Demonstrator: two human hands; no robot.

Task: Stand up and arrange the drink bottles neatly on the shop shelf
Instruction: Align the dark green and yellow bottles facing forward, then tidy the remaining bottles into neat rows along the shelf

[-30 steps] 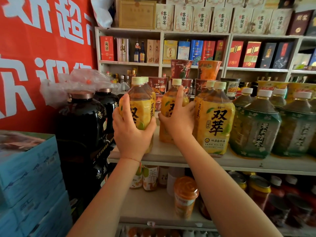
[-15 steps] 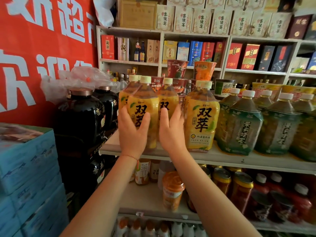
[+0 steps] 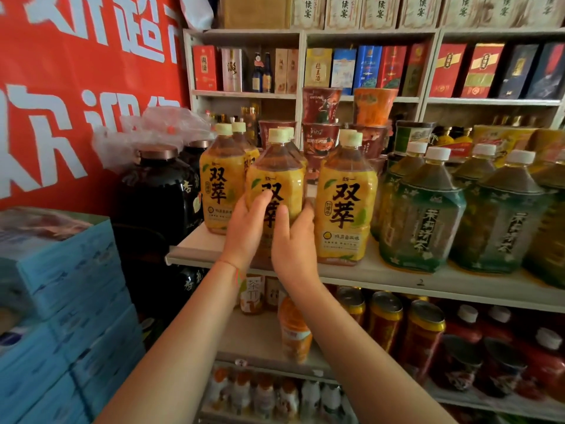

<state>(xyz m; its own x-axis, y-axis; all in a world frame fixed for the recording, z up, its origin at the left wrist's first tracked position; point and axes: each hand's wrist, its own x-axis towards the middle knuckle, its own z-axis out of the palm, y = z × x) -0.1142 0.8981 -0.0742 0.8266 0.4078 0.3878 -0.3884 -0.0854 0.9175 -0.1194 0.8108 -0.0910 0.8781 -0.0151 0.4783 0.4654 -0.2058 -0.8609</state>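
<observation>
Several yellow-labelled tea bottles with cream caps stand upright on the white shelf (image 3: 397, 278). One yellow bottle (image 3: 218, 191) stands at the left, another (image 3: 347, 206) at the right, with more behind them. Between them, at the shelf's front, is the middle yellow bottle (image 3: 276, 175). My left hand (image 3: 246, 231) grips its left side. My right hand (image 3: 293, 244) grips its right side, thumb on the label. My hands hide the base of this bottle.
Big green-labelled tea bottles (image 3: 425, 218) fill the shelf to the right. Black jars (image 3: 156, 191) under a plastic bag stand at the left, beside stacked blue boxes (image 3: 61, 270). Noodle cups (image 3: 321, 105) rise behind. Cans (image 3: 385, 322) and an orange bottle (image 3: 295, 332) sit on the lower shelf.
My hands, which held two separate yellow bottles, have come together on the single middle bottle. The leftmost bottle now stands free at the left end of the row.
</observation>
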